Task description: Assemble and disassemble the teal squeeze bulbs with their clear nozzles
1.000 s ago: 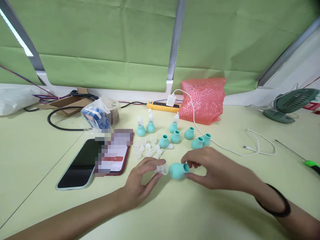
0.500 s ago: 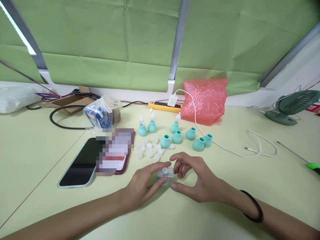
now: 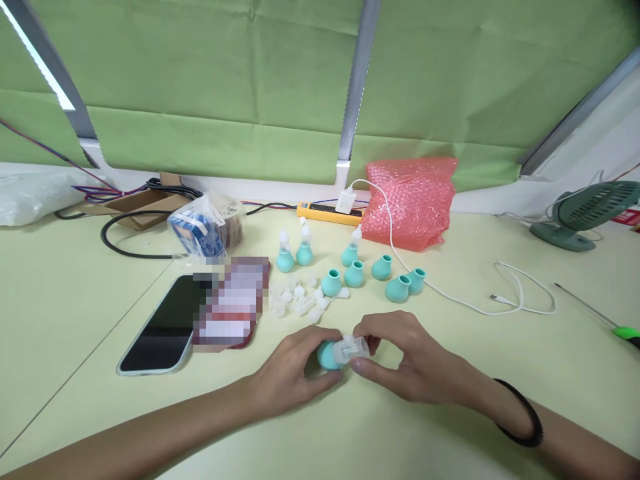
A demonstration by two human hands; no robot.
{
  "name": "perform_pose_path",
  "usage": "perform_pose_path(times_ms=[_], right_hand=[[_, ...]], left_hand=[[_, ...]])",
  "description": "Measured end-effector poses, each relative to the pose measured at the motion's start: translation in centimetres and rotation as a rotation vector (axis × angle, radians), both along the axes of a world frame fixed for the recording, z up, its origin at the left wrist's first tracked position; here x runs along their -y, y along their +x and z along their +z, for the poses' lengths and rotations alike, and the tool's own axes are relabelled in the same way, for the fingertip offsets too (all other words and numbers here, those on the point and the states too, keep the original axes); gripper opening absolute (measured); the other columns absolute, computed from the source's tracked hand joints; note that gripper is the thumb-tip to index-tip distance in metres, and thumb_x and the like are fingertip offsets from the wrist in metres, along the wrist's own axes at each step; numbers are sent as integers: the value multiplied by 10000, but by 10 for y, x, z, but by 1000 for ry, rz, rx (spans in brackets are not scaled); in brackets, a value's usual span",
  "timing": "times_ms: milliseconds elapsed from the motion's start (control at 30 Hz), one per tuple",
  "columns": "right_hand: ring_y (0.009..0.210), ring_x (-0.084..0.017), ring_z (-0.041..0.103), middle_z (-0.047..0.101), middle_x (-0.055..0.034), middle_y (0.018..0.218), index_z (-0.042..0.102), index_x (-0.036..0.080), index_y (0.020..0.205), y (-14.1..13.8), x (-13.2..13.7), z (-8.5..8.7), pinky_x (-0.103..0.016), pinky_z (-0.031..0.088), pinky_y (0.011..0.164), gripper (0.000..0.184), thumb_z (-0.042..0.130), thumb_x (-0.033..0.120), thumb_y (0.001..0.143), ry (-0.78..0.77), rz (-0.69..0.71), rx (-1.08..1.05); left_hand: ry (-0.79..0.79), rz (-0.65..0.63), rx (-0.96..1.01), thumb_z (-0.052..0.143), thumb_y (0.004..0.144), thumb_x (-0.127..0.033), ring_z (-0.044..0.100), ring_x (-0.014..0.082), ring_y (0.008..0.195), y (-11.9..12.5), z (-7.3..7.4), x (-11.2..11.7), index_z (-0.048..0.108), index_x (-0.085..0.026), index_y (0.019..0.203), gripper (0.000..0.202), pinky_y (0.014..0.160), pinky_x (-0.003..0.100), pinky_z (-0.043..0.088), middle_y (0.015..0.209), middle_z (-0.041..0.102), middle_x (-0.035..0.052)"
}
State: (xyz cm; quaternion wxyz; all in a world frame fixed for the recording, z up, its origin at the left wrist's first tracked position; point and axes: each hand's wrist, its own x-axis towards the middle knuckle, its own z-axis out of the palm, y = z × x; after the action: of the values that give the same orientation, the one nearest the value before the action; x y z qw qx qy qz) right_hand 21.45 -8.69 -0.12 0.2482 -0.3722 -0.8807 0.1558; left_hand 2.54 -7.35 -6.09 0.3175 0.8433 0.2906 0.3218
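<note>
Between the thumb and fingers of my left hand [image 3: 285, 367] is a teal squeeze bulb [image 3: 327, 357], tilted with its neck to the right. A clear plastic tube [image 3: 354, 349] meets the bulb's neck; whether it is seated inside, I cannot tell. My right hand [image 3: 410, 357] pinches the tube's right end between thumb and fingers. Beyond my hands lie loose clear and white plastic parts [image 3: 304, 305]. Several neckless-topped open teal bulbs [image 3: 354, 274] stand behind and to the right. Three bulbs, one of them [image 3: 285, 260], carry clear tubes with white tips.
Two phones, a dark-screened one [image 3: 163, 327] and a red-cased one [image 3: 245, 307], lie on the left. Farther back are a bagged blue package [image 3: 200, 230], a yellow power strip [image 3: 320, 213] and pink bubble wrap [image 3: 410, 203]. Rightward are a white cable [image 3: 465, 307], screwdriver [image 3: 625, 331] and green fan [image 3: 590, 207].
My right hand has closed on the clear tube, where it was open beside it. The bulb and tube have tipped over to the right in my hands.
</note>
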Motion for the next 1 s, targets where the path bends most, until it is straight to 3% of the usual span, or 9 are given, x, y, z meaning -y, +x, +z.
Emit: perform_pose_path(times_ms=[67, 267, 433, 667, 867, 1000], right_hand=[[546, -110, 498, 538, -6, 596, 525, 151, 745, 3, -1, 3, -225, 380, 534, 143, 472, 277, 786, -2, -2, 54], [569, -120, 499, 553, -16, 626, 531, 163, 732, 11, -5, 11, -236, 362, 549, 264, 381, 340, 858, -67, 26, 231], [548, -117, 470, 540, -7, 619, 496, 169, 693, 9, -5, 12, -225, 332, 511, 312, 347, 376, 874, -89, 81, 337], [588, -144, 490, 557, -36, 683, 497, 149, 744, 7, -8, -4, -247, 304, 512, 285, 336, 336, 886, 116, 90, 485], [514, -115, 441, 516, -6, 591, 497, 151, 686, 5, -9, -13, -242, 272, 485, 317, 344, 353, 877, 92, 29, 369], [479, -85, 396, 449, 29, 515, 484, 157, 624, 1, -11, -16, -219, 299, 492, 318, 385, 354, 854, -143, -22, 122]], left_hand=[[17, 5, 24, 576, 714, -181, 543, 193, 841, 0, 1, -1, 484, -171, 1001, 302, 730, 329, 458, 933, 578, 72], [156, 51, 198, 472, 716, -130, 491, 173, 728, -5, 3, -1, 495, -148, 981, 267, 612, 299, 430, 820, 514, 77], [200, 85, 199, 592, 672, -188, 481, 139, 611, -5, 2, -3, 521, -147, 930, 271, 528, 244, 402, 716, 526, 40], [195, 130, 161, 649, 679, -241, 520, 118, 552, -2, 0, -5, 605, -128, 876, 232, 495, 219, 415, 657, 576, 35], [209, 179, 222, 668, 657, -239, 554, 134, 591, -3, -2, -7, 609, -145, 887, 255, 525, 232, 446, 688, 607, 42], [225, 190, 245, 664, 661, -199, 548, 132, 592, -3, -3, -7, 602, -150, 888, 240, 524, 234, 442, 686, 599, 36]])
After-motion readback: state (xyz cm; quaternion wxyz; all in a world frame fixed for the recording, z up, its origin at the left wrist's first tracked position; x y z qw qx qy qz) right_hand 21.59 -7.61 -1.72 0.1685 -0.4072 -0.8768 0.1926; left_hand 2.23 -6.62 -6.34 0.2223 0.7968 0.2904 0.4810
